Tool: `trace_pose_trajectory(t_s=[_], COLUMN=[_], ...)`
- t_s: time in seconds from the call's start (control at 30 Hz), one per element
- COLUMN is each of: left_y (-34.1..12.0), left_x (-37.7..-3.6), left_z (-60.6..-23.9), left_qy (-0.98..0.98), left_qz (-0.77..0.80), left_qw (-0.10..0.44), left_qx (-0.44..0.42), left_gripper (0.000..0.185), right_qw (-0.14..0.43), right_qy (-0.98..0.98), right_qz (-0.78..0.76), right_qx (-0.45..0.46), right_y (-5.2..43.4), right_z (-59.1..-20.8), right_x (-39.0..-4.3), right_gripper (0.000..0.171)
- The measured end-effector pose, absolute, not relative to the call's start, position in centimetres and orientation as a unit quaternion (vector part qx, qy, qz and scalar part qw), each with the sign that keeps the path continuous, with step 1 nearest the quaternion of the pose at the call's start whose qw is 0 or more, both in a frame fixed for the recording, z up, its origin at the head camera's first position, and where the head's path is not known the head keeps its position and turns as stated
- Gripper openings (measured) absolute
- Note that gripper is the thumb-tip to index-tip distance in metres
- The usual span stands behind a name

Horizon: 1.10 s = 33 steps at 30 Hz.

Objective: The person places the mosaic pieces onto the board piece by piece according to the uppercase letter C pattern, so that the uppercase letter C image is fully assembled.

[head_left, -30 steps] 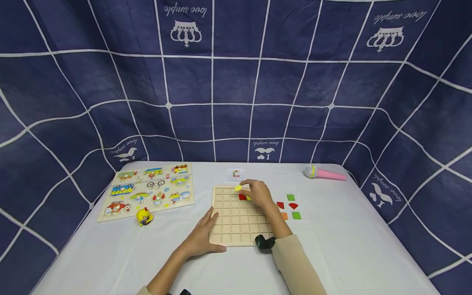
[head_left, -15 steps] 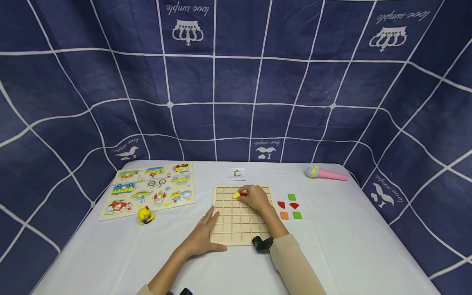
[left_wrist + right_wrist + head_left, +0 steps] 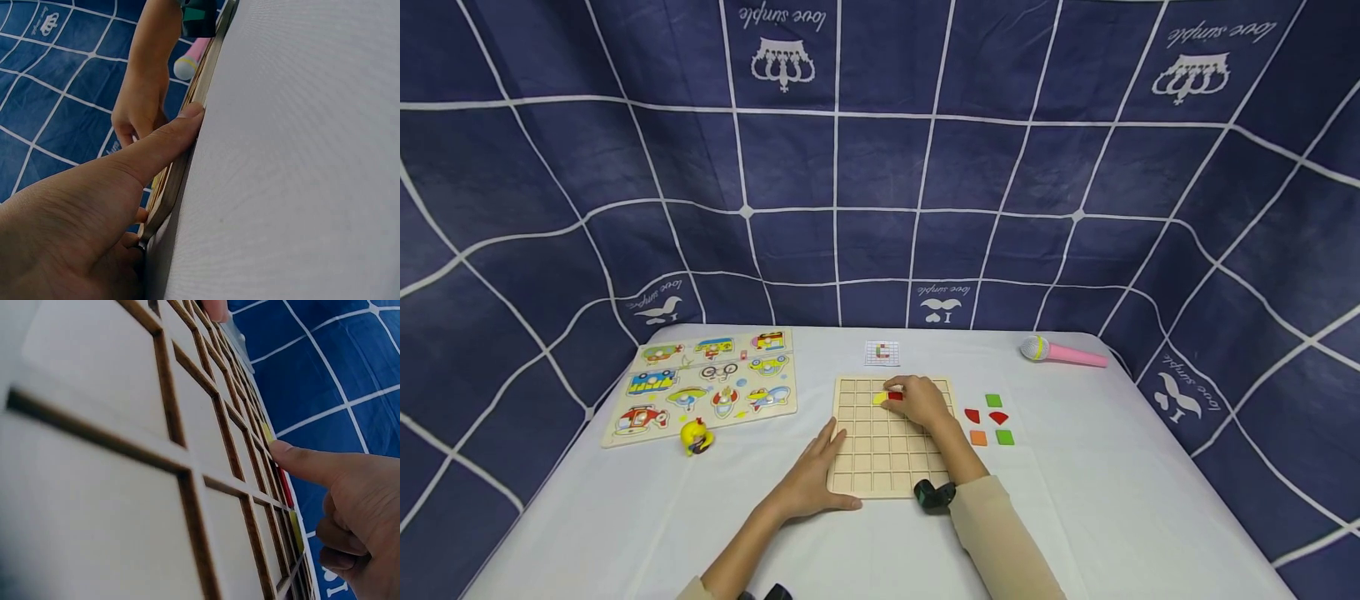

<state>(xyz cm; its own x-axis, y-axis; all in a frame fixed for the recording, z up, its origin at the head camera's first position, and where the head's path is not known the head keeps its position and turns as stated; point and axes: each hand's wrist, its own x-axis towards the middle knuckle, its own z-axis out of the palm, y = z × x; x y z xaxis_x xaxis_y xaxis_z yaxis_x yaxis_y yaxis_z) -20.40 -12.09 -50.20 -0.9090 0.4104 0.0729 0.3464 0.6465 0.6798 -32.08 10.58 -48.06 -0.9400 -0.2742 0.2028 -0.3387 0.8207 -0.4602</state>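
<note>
A wooden grid board [image 3: 880, 458] lies flat on the table. My left hand [image 3: 811, 482] rests at its near-left corner, thumb straight along the front edge and fingers against the left side; the left wrist view shows this thumb [image 3: 159, 144] on the board's edge. My right hand [image 3: 923, 403] is over the far part of the board, thumb and index finger at a yellow tile [image 3: 879, 399] in a cell. Beside it, between the fingers, shows a red tile [image 3: 896, 396]. In the right wrist view, the thumb touches the yellow tile [image 3: 267, 432]; the index fingertip is hidden.
Right of the board lie green [image 3: 993, 401], red [image 3: 997, 418] and orange [image 3: 977, 437] tiles. A small pattern card [image 3: 882, 353] is behind it. A pink toy microphone [image 3: 1063, 352] lies back right. A picture puzzle [image 3: 700, 387] and a yellow duck toy [image 3: 696, 437] are at left.
My right hand has come down and nearer with the yellow tile, which now lies lower, in a cell left of the red tile. My left hand has stayed at the board's corner.
</note>
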Motion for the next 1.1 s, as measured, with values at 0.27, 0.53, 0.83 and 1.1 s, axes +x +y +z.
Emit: trace_pose_trajectory(t_s=[0.27,0.53,0.83,1.1], left_y=[-12.0,-11.9,-12.0,-11.9], left_x=[-20.3,-20.3,-20.3,-20.3], left_z=[-50.3,-50.3,-50.1,-50.0], left_qy=[0.905,0.904,0.903,0.900], left_qz=[0.369,0.373,0.373,0.381], left_qw=[0.046,0.051,0.051,0.052], left_qx=[0.207,0.205,0.205,0.205], left_gripper=[0.118,0.119,0.119,0.118], right_qw=[0.070,0.103,0.114,0.075], right_qy=[-0.934,-0.919,-0.928,-0.930], right_qz=[0.316,0.350,0.345,0.357], right_qx=[0.151,0.147,0.085,0.036], right_y=[12.0,17.2,24.1,27.9], right_z=[-46.9,-46.1,-46.4,-48.1], right_x=[-31.3,-30.9,-30.4,-30.1], right_gripper=[0.028,0.026,0.028,0.028])
